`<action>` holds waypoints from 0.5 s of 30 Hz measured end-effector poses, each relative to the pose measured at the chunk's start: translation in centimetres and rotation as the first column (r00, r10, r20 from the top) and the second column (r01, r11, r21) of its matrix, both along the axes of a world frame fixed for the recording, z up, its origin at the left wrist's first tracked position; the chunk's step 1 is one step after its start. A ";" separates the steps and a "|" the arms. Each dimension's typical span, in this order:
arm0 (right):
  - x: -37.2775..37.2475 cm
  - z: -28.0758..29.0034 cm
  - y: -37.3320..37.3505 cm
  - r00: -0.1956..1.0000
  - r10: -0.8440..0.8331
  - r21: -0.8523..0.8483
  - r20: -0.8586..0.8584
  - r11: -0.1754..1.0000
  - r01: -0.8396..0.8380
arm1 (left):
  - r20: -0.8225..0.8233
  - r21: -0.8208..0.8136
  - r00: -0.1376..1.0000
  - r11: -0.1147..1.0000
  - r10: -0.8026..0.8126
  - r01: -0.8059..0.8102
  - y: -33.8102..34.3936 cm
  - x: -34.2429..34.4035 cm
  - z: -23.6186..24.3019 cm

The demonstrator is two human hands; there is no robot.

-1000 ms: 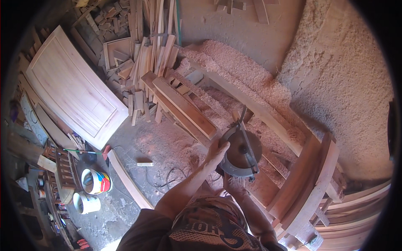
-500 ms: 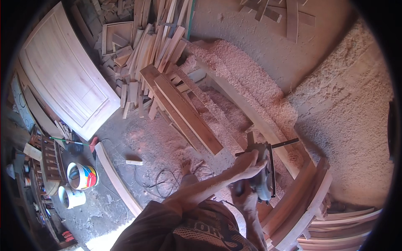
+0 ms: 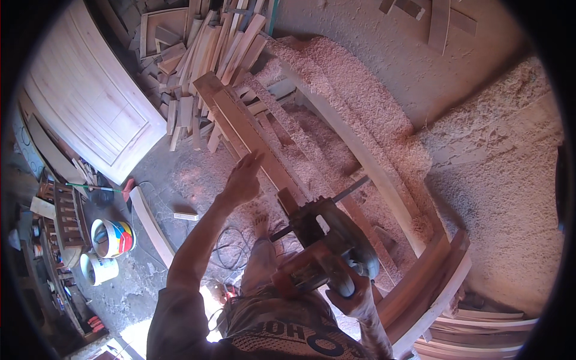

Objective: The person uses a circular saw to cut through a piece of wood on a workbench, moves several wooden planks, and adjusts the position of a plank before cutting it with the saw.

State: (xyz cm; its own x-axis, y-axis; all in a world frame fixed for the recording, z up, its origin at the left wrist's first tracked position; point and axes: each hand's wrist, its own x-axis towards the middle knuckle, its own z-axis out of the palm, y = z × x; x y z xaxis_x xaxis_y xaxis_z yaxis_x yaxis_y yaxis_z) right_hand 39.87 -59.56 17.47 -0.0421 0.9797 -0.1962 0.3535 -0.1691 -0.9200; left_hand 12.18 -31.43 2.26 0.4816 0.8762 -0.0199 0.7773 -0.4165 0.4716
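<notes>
My right hand is wrapped round the rear handle of a circular saw, a dark hand-held power tool with a flat base and a rounded grey guard. The saw is close to my body, at the near end of a long brown board. A thin bar sticks out from its base, and a small wooden block sits at its front. My left hand is off the tool, fingers stretched forward at the left edge of the board. Whether the fingertips touch the wood I cannot tell.
Pale shavings heap around the wooden beams under the board. Curved boards lie at the near right. A cable loops by my foot. At left are buckets and a panelled door; offcuts pile beyond.
My left hand has left the saw and reached left and forward to the board. The saw has swung left and turned in my right hand, now nearer the board's end.
</notes>
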 end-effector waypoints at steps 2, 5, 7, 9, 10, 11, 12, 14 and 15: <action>-0.2 -0.9 0.8 0.992 0.107 0.143 0.071 0.983 -0.116 | 0.020 -0.056 1.000 0.998 0.010 -0.009 0.0 -0.6 -0.5; -0.3 -2.4 0.8 0.992 0.119 0.105 0.048 0.987 -0.123 | -0.287 0.055 0.931 0.966 -0.227 0.253 -2.0 1.2 0.9; 0.1 -4.1 0.4 0.992 0.128 0.020 0.020 0.992 -0.128 | -0.379 0.088 0.867 0.920 -0.324 0.382 -2.4 2.2 0.0; -0.1 -5.1 0.5 0.989 0.143 0.012 0.021 0.990 -0.144 | -0.436 0.148 0.824 0.875 -0.361 0.462 -2.6 2.6 -2.5; -0.3 -5.4 0.8 0.987 0.157 0.014 0.021 0.987 -0.157 | -0.449 0.199 0.822 0.858 -0.350 0.474 -2.3 2.5 -4.6; -0.2 -5.7 0.9 0.987 0.159 0.049 0.029 0.986 -0.160 | -0.458 0.248 0.817 0.833 -0.349 0.495 -2.2 2.8 -5.8; 0.0 -6.1 0.9 0.987 0.159 0.080 0.035 0.984 -0.161 | -0.442 0.268 0.824 0.825 -0.354 0.498 -2.2 3.3 -5.9; 0.6 -6.8 0.7 0.990 0.138 0.093 0.033 0.986 -0.140 | -0.409 0.308 0.838 0.810 -0.361 0.500 -2.1 4.4 -6.0; 0.8 -7.1 0.5 0.993 0.116 0.072 0.017 0.991 -0.117 | -0.419 0.321 0.839 0.807 -0.348 0.496 -2.2 4.7 -6.3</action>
